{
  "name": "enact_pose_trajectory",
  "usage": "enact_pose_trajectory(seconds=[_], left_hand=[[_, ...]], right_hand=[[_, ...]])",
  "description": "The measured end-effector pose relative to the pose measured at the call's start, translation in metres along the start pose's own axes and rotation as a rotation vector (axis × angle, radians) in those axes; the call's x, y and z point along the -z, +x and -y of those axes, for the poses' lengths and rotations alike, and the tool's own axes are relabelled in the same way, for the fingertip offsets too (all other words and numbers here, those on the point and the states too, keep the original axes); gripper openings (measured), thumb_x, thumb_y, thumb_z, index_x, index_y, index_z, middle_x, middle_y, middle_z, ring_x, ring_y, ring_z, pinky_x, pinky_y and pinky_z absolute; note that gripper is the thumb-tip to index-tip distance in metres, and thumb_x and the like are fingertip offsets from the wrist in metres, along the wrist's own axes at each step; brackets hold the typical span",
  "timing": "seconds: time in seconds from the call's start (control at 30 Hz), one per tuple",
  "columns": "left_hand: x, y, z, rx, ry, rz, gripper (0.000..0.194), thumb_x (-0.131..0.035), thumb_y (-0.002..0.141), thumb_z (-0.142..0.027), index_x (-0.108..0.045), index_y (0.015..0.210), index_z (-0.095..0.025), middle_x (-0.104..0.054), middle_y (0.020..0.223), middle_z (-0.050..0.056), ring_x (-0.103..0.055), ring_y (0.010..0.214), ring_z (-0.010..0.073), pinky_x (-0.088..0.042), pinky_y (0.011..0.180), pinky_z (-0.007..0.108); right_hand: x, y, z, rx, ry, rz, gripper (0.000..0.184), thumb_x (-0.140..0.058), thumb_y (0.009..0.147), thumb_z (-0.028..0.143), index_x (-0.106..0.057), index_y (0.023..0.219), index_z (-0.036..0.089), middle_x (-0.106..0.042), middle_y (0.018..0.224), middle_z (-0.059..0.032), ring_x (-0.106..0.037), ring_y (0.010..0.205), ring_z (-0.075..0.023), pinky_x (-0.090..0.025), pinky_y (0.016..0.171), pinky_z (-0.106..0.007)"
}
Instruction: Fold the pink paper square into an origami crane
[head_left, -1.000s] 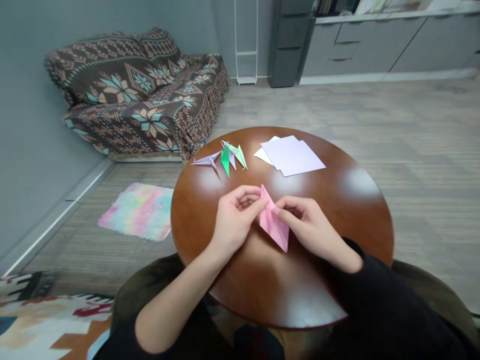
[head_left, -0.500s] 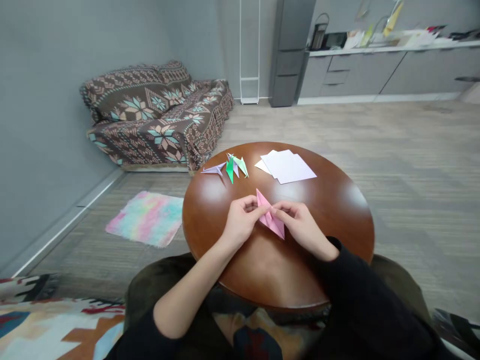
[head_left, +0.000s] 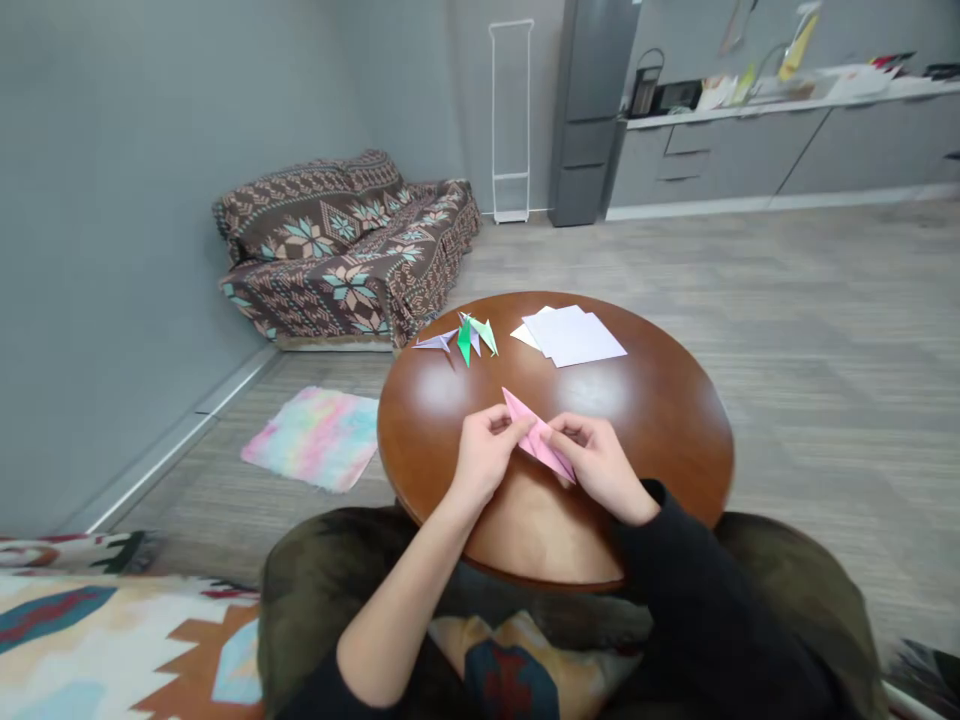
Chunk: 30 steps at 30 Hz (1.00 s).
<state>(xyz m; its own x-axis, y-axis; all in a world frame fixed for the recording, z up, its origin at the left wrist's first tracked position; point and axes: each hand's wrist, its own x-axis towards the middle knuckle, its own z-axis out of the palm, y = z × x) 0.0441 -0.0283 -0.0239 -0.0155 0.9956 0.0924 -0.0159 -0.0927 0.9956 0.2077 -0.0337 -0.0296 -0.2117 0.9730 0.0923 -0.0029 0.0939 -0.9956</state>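
Since the frame half a second ago, the pink folded paper has turned a little, so its long axis now lies at a shallower slant, upper tip toward the left. Our view has swung as well: the patterned sofa sits further right. Both hands have stayed on the paper.

In the head view, our left hand pinches the paper's left edge, thumb on the near face and fingers curled behind. Our right hand grips it from the other side, thumb and forefinger near the middle, close beside the left thumb. The paper is in front of us over the near half of the round wooden table; we cannot tell whether its lower tip touches the wood.

As for progress, the pink piece is already folded into a narrow, pointed diamond, with no spread wings to be seen. Beyond it, to the left, lie what look like finished origami cranes: a lavender crane, a bright green crane, a pale green crane and another lavender piece, partly hidden, bunched together. To their right, the lavender sheets and a pale yellow sheet lie flat and unfolded.
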Motion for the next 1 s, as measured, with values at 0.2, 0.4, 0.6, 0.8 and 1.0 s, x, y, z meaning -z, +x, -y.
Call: enact_pose_trajectory(seconds=[0.2, 0.4, 0.6, 0.8, 1.0], left_hand=[[-0.01, 0.007, -0.014, -0.073, 0.086, -0.054, 0.02, -0.076, 0.08, -0.029, -0.071, 0.067, -0.015, -0.064, 0.063, -0.001, -0.053, 0.061, 0.0133, -0.04, 0.062, 0.026], [-0.009, 0.024, -0.033, -0.09, 0.119, 0.033, 0.031, -0.079, 0.077, -0.032, -0.065, 0.055, -0.016, -0.057, 0.052, -0.003, -0.046, 0.053, 0.0114, -0.034, 0.054, 0.026], [0.007, 0.041, -0.031, 0.061, -0.124, 0.182, 0.025, -0.087, 0.074, -0.034, -0.075, 0.077, -0.013, -0.074, 0.071, 0.005, -0.065, 0.062, 0.0156, -0.05, 0.063, 0.027], [0.013, 0.032, -0.021, 0.11, -0.281, 0.262, 0.023, -0.08, 0.084, -0.035, -0.072, 0.083, -0.013, -0.07, 0.069, 0.001, -0.062, 0.055, 0.0137, -0.051, 0.059, 0.027], [0.014, 0.025, -0.024, 0.036, -0.001, 0.211, 0.021, -0.072, 0.09, -0.03, -0.071, 0.076, -0.014, -0.071, 0.068, 0.003, -0.065, 0.062, 0.0157, -0.051, 0.066, 0.027]], right_hand=[[-0.002, 0.0, 0.007, 0.025, 0.047, -0.043, 0.033, -0.073, 0.087, 0.049, -0.07, 0.077, 0.018, -0.068, 0.063, -0.0012, -0.059, 0.055, -0.0151, -0.047, 0.055, -0.028], [0.0, 0.007, 0.015, 0.045, 0.04, -0.093, 0.031, -0.076, 0.084, 0.042, -0.07, 0.067, 0.017, -0.07, 0.062, -0.0025, -0.061, 0.057, -0.0157, -0.05, 0.061, -0.029], [-0.006, 0.018, 0.024, 0.034, 0.036, -0.052, 0.025, -0.073, 0.084, 0.037, -0.072, 0.07, 0.016, -0.071, 0.064, -0.0032, -0.064, 0.06, -0.0172, -0.051, 0.062, -0.029], [-0.015, 0.022, 0.025, 0.001, 0.059, -0.022, 0.024, -0.069, 0.086, 0.036, -0.071, 0.073, 0.016, -0.069, 0.066, -0.0025, -0.065, 0.062, -0.0171, -0.052, 0.065, -0.029], [-0.017, 0.02, 0.02, -0.048, -0.017, -0.049, 0.023, -0.067, 0.086, 0.03, -0.069, 0.068, 0.016, -0.069, 0.063, -0.0022, -0.062, 0.061, -0.0161, -0.047, 0.062, -0.028]])
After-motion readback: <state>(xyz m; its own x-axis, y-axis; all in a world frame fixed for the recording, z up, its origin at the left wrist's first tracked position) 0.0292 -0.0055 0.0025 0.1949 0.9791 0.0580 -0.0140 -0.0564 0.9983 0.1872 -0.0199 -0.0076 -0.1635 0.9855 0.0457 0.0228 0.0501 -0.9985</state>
